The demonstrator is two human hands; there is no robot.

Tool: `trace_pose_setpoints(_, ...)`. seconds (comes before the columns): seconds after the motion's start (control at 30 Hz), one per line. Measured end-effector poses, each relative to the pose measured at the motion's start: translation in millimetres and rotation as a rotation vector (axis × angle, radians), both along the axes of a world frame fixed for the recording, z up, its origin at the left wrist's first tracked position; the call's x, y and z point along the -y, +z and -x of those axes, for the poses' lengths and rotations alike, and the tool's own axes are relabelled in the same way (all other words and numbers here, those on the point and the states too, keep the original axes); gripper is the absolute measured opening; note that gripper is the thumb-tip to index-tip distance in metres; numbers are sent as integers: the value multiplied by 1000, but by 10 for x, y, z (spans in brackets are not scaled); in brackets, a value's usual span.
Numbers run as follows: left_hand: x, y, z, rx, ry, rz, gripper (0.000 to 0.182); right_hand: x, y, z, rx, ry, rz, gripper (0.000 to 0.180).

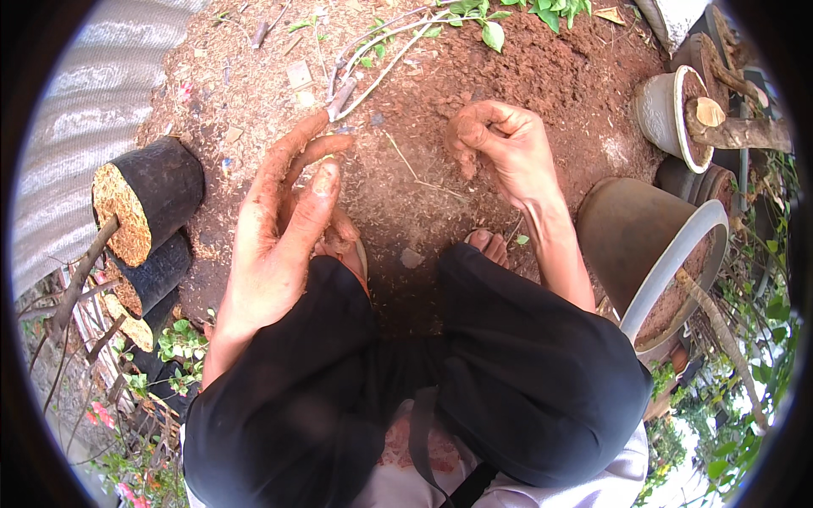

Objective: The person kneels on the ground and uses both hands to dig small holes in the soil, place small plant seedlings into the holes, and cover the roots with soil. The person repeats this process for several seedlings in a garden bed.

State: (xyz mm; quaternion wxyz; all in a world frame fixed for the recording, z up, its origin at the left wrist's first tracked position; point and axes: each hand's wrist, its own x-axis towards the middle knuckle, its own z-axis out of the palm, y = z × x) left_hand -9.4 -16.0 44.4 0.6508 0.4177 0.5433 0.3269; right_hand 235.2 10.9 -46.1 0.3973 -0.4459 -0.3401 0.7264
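My left hand (279, 209) is raised above the ground, fingers apart and coated with reddish mud, with nothing in it. Its index fingertip appears right at the cut base of a leafy branch (343, 98); whether they touch is unclear. Thin pale stems run from that base up to green leaves (492, 35) at the top. My right hand (498, 149) is held over the soil with its fingers curled in and the thumb against them. Wet earth cakes these fingers, and the inside of the palm is hidden. Beyond it lies a loose heap of red soil (540, 63).
Black planting bags (168, 190) filled with husk-like material lie at left, woody stems sticking out. Corrugated sheeting (95, 120) borders the upper left. Along the right are a large grey-brown pot (629, 222) and a white pot (660, 114), each with a thick stem.
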Motion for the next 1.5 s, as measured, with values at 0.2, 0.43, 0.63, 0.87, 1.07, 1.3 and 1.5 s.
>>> trace_pose_setpoints(0.2, 4, -5, -3, -22, -7, -8, 56, -50, 40, 72, 80, -69, -126, 28)
trace_pose_setpoints(0.43, 8, -6, -17, -27, 5, 8, 54, -134, 47, -87, 181, -223, -15, 23)
trace_pose_setpoints(0.63, 0, -20, -28, 121, 66, 90, 46, -114, -143, -200, 247, -355, -89, 12)
trace_pose_setpoints(0.87, 17, -65, -37, 80, 57, 106, 46, -544, -142, -603, 876, -616, -520, 10)
trace_pose_setpoints(1.07, 0, -30, -69, 64, 43, 94, 45, -742, -520, -1045, 1317, -308, -367, 22)
trace_pose_setpoints(1.3, -72, -289, 11, -176, -86, -63, 40, -552, -165, -754, 1205, -804, -785, 24)
trace_pose_setpoints(1.5, -597, -1143, 266, -775, -138, -245, 40, -489, -503, -960, 1485, 127, -509, 35)
